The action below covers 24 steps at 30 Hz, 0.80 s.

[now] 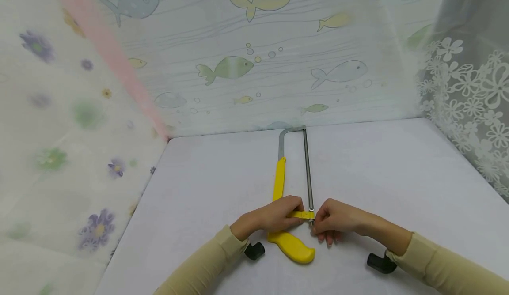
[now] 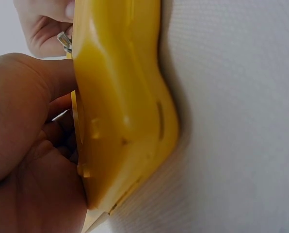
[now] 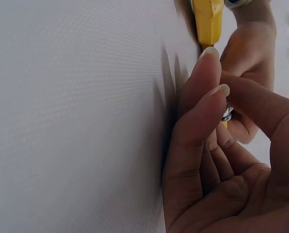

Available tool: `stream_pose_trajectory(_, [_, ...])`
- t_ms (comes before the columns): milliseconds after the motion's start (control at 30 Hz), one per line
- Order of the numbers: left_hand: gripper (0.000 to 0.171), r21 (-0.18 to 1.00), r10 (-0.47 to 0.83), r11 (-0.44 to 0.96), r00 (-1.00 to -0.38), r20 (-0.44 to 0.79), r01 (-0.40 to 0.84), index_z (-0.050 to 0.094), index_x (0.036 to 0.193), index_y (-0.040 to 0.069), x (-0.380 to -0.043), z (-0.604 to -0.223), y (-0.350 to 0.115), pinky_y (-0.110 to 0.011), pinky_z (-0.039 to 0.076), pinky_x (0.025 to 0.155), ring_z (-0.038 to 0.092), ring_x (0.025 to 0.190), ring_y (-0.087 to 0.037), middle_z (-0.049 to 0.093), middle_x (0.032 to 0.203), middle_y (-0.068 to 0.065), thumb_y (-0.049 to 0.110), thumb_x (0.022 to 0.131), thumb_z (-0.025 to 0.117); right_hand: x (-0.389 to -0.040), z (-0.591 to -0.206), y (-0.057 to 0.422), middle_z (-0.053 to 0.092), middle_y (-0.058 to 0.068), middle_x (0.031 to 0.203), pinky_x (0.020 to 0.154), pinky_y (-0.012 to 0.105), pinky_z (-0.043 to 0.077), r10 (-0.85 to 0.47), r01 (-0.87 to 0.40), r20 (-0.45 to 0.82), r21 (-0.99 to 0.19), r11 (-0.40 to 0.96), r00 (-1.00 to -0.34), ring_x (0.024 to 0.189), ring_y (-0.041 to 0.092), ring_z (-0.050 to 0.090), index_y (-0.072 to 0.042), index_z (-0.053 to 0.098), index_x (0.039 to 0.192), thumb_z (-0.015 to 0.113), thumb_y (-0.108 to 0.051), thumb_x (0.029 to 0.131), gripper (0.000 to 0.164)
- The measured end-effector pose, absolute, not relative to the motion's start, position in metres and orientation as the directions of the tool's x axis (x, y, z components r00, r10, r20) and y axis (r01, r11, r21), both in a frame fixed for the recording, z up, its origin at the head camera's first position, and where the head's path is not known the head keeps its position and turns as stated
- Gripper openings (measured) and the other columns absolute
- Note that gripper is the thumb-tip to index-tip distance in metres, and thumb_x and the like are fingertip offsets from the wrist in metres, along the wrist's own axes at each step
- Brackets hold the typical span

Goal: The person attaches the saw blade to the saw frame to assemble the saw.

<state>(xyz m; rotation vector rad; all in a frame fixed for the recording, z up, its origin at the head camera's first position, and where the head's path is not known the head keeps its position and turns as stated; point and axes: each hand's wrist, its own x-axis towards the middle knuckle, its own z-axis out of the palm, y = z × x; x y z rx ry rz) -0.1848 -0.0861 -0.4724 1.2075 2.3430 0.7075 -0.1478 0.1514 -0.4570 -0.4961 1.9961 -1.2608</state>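
A hacksaw (image 1: pixel 293 246) lies on the white table, its yellow grip toward me and its grey metal bow at the far end. My left hand (image 1: pixel 278 213) grips the yellow frame above the grip; in the left wrist view its thumb lies against the yellow body (image 2: pixel 120 97). At the near end of the straight metal bar (image 1: pixel 308 167), a small metal wing nut (image 1: pixel 312 223) sticks out past the yellow bracket (image 1: pixel 304 215). My right hand (image 1: pixel 338 220) pinches this nut between thumb and forefinger; in the right wrist view the fingers (image 3: pixel 190 131) mostly hide it.
White cloth covers the table (image 1: pixel 210 171). Fish-print curtain (image 1: pixel 274 34) hangs behind, flowered curtain (image 1: pixel 51 122) at left, and lace curtain (image 1: pixel 473 78) at right. Black pieces (image 1: pixel 254 251) are at both wrists.
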Motion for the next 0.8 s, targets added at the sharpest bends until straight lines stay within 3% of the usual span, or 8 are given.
stream_pose_trajectory(267, [0.009,0.595,0.835,0.493,-0.537,-0.119,0.635,0.057,0.107,0.012,-0.1845,-0.4718,-0.0856,-0.016,0.041,0.080,0.049,0.089,-0.007,0.057,0.098,0.006,0.018,0.104,0.062,-0.1476,-0.4561,0.1480,0.070,0.009,0.067,0.047,0.021,0.044,-0.630,0.076,-0.384,-0.885,0.458,-0.675,0.050,0.012,0.063,-0.002,0.075,0.080,0.069,-0.032,0.098,0.036])
stream_pose_trajectory(800, [0.011,0.605,0.827,0.503,-0.548,-0.127,0.617,0.057,0.107,0.012,-0.1836,-0.4708,-0.0854,-0.017,0.042,0.079,0.049,0.087,-0.006,0.057,0.096,0.007,0.021,0.103,0.063,-0.1467,-0.4533,0.1552,0.070,0.009,0.071,0.050,0.024,0.047,-0.615,0.072,-0.390,-0.877,0.476,-0.686,0.053,0.013,0.061,-0.002,0.075,0.085,0.066,-0.025,0.100,0.029])
